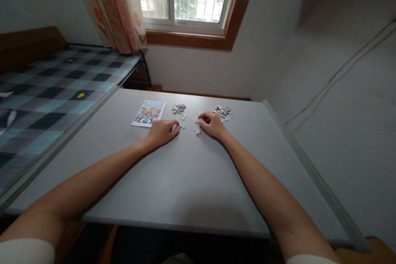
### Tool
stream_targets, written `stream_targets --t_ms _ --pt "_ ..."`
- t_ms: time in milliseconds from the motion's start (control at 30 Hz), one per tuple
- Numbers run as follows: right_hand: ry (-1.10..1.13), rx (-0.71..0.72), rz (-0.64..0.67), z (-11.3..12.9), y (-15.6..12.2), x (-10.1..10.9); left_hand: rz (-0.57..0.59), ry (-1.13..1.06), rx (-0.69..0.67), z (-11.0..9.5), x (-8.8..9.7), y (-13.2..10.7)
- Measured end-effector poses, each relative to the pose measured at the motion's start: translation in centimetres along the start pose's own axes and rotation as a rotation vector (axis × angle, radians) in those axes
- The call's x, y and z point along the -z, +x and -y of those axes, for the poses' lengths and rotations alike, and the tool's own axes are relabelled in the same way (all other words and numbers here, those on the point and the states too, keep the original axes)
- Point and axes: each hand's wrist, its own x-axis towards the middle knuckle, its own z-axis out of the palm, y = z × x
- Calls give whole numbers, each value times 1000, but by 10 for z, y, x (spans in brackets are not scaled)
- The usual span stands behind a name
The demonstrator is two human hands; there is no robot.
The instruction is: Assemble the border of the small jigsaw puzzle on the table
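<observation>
Jigsaw pieces [198, 133] lie in small groups between the two hands, and the work seems at an early stage, because I see no large joined part. The left hand [163, 131] has its fingers curled, with the tips just beside a small piece [182, 127]; whether it grips this, I cannot tell. The right hand [212, 123] bends thumb and forefinger towards each other near other pieces, but its grip is also unclear. Farther out, a left heap [178, 109] and a right heap [224, 114] appear left to handle, with a printed sheet [149, 113] flat on the table [185, 177].
</observation>
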Motion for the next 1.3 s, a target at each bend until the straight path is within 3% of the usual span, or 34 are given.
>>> stream_targets --t_ms 167,733,1300 --pt "-3 -66 -38 1 -2 -1 4 1 2 0 1 0" --pt "-48 7 -10 3 -11 0 10 -2 11 -1 1 1" --pt "-42 -18 -10 0 -14 3 12 2 5 -2 3 0"
